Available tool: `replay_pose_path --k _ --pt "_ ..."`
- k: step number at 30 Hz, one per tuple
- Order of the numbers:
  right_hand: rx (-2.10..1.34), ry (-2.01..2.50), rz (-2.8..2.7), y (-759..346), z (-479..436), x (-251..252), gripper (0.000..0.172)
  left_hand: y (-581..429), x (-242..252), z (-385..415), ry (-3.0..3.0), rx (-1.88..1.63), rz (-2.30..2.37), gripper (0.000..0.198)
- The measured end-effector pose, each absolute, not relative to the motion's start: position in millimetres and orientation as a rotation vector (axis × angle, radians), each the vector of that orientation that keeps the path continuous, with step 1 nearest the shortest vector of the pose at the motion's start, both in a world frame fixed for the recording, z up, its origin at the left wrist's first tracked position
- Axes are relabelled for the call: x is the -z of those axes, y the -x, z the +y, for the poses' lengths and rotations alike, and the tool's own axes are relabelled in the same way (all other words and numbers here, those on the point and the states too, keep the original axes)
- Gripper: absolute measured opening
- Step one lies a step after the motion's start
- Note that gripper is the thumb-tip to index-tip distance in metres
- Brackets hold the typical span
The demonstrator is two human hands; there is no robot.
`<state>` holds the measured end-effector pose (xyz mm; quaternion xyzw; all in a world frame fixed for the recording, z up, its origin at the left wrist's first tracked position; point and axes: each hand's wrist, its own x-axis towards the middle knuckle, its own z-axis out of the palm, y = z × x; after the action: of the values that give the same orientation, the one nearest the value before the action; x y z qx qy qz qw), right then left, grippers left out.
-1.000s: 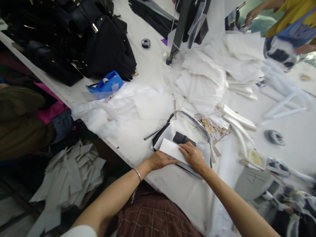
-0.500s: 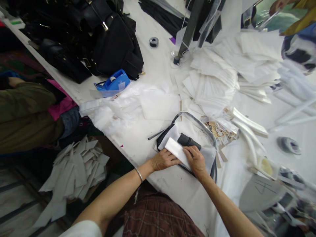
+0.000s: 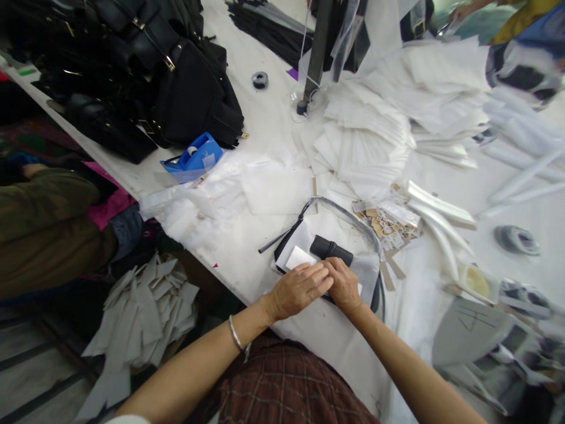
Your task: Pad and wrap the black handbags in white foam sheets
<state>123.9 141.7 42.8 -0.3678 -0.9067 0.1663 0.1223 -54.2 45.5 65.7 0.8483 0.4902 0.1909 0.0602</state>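
Observation:
A black handbag [image 3: 282, 242] lies on the table before me, its strap [image 3: 348, 213] wrapped in clear film and arched away from me. A grey-white sheet [image 3: 369, 270] covers part of its face. On the bag rests a white folded strip [image 3: 300, 257], largely hidden under my hands. My left hand [image 3: 301, 290] lies across the strip, fingers stretched out, their tips by the other hand. Curled fingers of my right hand [image 3: 344, 285] grip the strip; the exact hold is partly hidden. Just beyond them sits a black cylindrical piece [image 3: 331, 250] with a band around its middle.
Black bags [image 3: 189, 94] are heaped at the back left, near a blue tape dispenser [image 3: 194, 158]. White sheets [image 3: 362, 138] are piled beyond the handbag. Tags with strings [image 3: 388, 227] lie to its right. A co-worker's sleeve [image 3: 44, 218] shows at left, above grey strips [image 3: 145, 318].
My left hand has moved from the strip's near edge to lie over it, closer to my right hand. More of the strip is covered. The whole view has shifted slightly.

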Motion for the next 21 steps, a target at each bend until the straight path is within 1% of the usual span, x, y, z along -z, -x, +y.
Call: replay_pose_path --k 5,8,12,13,16,17,18,19,21 --pt "-0.402 1.136 -2.613 -120.7 148.6 -45.5 0.028 50.2 -37.1 63.9 -2.458 -0.506 1.585 0.049" --pt "-0.457 1.165 -2.570 -122.9 150.4 -56.1 0.028 52.0 -24.3 62.8 -2.493 -0.533 1.565 0.048" --pt "-0.541 1.172 -2.646 -133.4 134.5 -71.7 0.026 54.6 -21.5 60.6 -2.572 -0.542 1.546 0.045" --pt "-0.535 1.156 -2.686 -136.3 127.6 -72.7 0.032 54.9 -21.2 60.3 -2.584 -0.536 1.553 0.045" --pt "-0.466 1.107 -2.761 -142.8 107.2 -65.7 0.066 55.8 -20.9 60.1 -2.599 -0.505 1.556 0.045" --pt "-0.442 1.108 -2.768 -144.3 102.3 -61.0 0.075 56.2 -21.9 60.5 -2.597 -0.492 1.552 0.044" --pt "-0.426 1.118 -2.767 -145.6 98.9 -56.1 0.081 56.6 -24.2 61.4 -2.593 -0.477 1.546 0.044" --pt "-0.421 1.129 -2.760 -147.0 97.0 -51.3 0.083 57.2 -27.8 62.8 -2.586 -0.455 1.536 0.044" --pt "-0.443 1.133 -2.740 -150.2 96.7 -43.8 0.081 58.8 -39.3 67.7 -2.578 -0.382 1.492 0.045"
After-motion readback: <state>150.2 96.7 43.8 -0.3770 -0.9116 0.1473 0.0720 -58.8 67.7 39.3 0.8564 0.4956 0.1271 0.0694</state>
